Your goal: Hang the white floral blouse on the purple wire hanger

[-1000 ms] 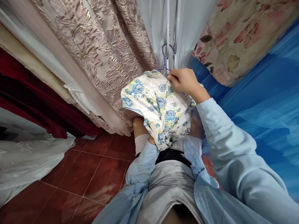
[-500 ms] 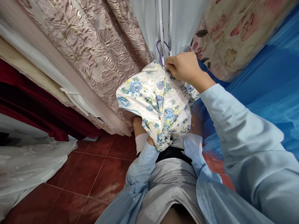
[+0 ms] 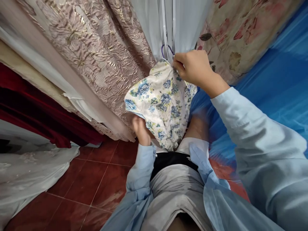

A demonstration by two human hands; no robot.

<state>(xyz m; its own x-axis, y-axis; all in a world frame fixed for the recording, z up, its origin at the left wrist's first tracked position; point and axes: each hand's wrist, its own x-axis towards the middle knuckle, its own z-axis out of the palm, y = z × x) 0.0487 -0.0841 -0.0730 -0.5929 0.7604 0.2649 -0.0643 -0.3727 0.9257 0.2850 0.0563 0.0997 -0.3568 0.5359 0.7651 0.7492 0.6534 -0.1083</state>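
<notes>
Fingers (image 3: 179, 64) of our right hand (image 3: 192, 69) are pinching the floral cloth (image 3: 161, 102) at its top, at 12 o'clock, beside the purple hanger hook (image 3: 166, 49). Our left hand (image 3: 141, 130) is gripping the cloth's lower edge at 6 o'clock, its fingers mostly hidden underneath.

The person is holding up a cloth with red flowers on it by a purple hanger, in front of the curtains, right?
Not quite. The flowers on the cloth are blue, not red, as the head view shows. The rest fits: the right hand pinches its top at the purple hanger, the left hand is under it, and curtains hang behind.
</notes>
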